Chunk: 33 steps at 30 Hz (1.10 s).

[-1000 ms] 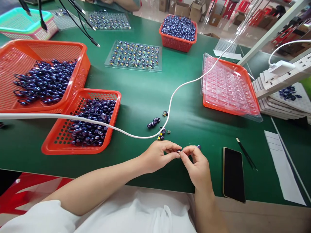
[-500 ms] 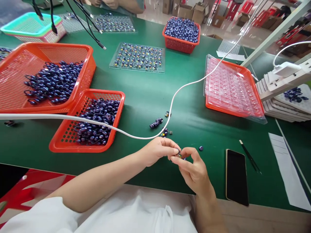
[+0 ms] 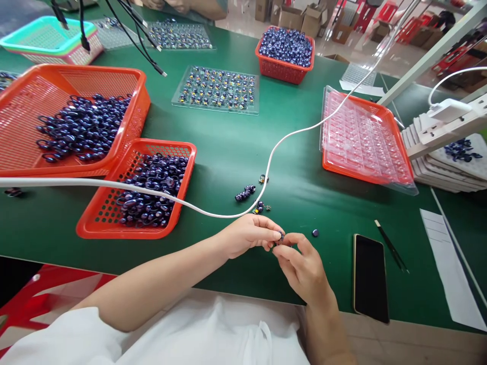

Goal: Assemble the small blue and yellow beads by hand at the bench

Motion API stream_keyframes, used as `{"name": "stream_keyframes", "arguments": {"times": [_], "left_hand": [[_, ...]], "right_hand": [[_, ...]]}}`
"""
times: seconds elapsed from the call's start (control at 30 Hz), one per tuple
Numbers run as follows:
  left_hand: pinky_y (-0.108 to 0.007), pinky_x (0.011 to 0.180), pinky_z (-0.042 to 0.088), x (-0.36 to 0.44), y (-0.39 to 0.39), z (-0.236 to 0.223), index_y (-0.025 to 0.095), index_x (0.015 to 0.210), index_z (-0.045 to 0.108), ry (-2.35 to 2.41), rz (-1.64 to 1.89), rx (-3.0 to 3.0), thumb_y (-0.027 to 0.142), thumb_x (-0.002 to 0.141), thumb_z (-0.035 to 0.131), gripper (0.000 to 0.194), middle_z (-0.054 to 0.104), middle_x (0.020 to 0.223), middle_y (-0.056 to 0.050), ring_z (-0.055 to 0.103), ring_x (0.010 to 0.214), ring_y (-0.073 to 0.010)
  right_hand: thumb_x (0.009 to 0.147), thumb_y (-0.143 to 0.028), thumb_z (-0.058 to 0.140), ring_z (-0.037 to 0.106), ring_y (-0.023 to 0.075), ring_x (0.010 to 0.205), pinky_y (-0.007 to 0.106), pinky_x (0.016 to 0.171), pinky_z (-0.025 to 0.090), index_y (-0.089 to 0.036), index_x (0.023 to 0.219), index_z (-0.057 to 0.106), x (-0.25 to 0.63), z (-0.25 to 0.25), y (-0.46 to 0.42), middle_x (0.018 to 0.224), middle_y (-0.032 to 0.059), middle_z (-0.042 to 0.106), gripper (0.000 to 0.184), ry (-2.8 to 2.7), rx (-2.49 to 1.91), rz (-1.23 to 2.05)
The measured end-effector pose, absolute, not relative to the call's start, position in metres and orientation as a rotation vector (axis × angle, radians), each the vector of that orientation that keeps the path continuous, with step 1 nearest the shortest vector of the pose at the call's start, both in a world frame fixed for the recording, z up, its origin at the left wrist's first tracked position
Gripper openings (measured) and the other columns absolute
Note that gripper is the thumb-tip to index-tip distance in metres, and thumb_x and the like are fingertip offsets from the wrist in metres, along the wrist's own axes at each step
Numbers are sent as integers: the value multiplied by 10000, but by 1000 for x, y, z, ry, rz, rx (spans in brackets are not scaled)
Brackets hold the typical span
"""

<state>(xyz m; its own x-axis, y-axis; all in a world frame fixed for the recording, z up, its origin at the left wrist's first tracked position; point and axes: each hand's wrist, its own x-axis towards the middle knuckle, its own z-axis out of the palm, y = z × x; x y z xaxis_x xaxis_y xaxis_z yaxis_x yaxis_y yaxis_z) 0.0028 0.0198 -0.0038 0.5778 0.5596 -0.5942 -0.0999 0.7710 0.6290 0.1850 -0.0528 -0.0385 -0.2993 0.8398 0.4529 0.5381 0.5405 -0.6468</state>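
Observation:
My left hand point(image 3: 249, 235) and my right hand point(image 3: 302, 263) meet fingertip to fingertip over the green table near its front edge. Both pinch one small dark blue part point(image 3: 280, 236) between them. A single blue bead point(image 3: 315, 232) lies just right of the fingers. Several more small blue parts point(image 3: 245, 192) lie loose a little farther out, by the white cable point(image 3: 266, 172). Left of my forearm stands a small orange basket point(image 3: 182, 148) full of blue pieces.
A larger orange basket point(image 3: 23, 96) of blue loops sits far left. A clear tray of parts point(image 3: 216, 88), a red basket point(image 3: 283, 71) of beads and an orange tray with clear lids point(image 3: 361, 137) lie beyond. A phone point(image 3: 371, 276), tweezers point(image 3: 391, 251) and paper point(image 3: 449, 253) lie right.
My hands have stayed together on the small part; the right fingers shifted slightly around it. The view has drifted a little, so the table contents sit a bit to the right.

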Motion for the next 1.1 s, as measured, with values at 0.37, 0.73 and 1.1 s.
{"name": "stream_keyframes", "arguments": {"times": [0.37, 0.73, 1.1], "left_hand": [[-170, 602, 484, -3, 21, -6, 77, 869, 700, 882, 327, 589, 269, 705, 783, 265, 659, 830, -85, 618, 680, -99], [-165, 613, 479, -3, 22, -3, 69, 859, 700, 827, 299, 538, 233, 679, 794, 261, 647, 806, -71, 614, 678, -93], [-215, 653, 524, 3, 16, 2, 66, 907, 652, 889, 414, 685, 270, 684, 799, 336, 660, 805, -65, 636, 677, -108]], "right_hand": [[765, -19, 613, 532, 72, 930, 229, 788, 503, -328, 1208, 585, 186, -37, -53, 1066, 48, 534, 541, -2076, -1104, 417], [739, -30, 656, 555, 76, 924, 221, 791, 489, -259, 1117, 635, 185, -34, -53, 995, 42, 573, 443, -2042, -1035, 351], [751, 29, 592, 543, 53, 869, 211, 774, 501, -291, 1231, 552, 185, -38, -55, 963, 32, 567, 578, -1927, -1023, 541]]}}
